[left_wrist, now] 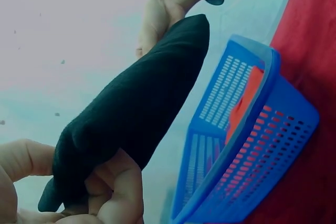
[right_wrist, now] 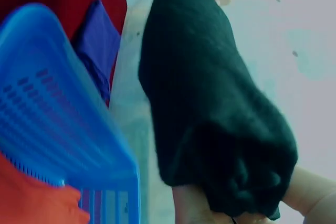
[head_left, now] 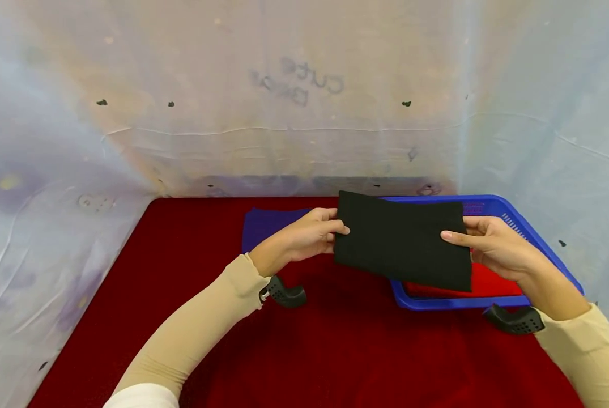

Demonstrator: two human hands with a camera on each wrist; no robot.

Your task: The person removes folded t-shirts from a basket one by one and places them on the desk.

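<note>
Both grips hold the black cloth (head_left: 403,241) stretched flat in the air. Left hand (head_left: 306,235) pinches its left edge, thumb on the near face and fingers curled behind; the left wrist view shows the fingers (left_wrist: 118,182) wrapped round a bunched end of the cloth (left_wrist: 136,108). Right hand (head_left: 488,243) pinches the opposite edge with the thumb across the near face, and the right wrist view shows the cloth (right_wrist: 210,103) gathered in the fingers (right_wrist: 310,190) at its lower end.

Taking the blue basket (head_left: 533,241) as landmark: the black cloth hangs above the basket's left part and overlaps its left rim, lifted clear of it. Inside the basket lies a red cloth (head_left: 493,283), partly hidden under the black one; it shows orange-red through the slotted wall in the left wrist view (left_wrist: 244,103). To the left of the basket, near its far corner, a blue cloth (head_left: 265,224) lies flat on the desk (head_left: 182,272), behind the left hand. The basket itself sits on the red-covered desk at the right side, close to the pale wall (head_left: 284,113). Both arms wear beige sleeves (head_left: 202,323), and a black strap piece (head_left: 286,294) hangs under each wrist.
</note>
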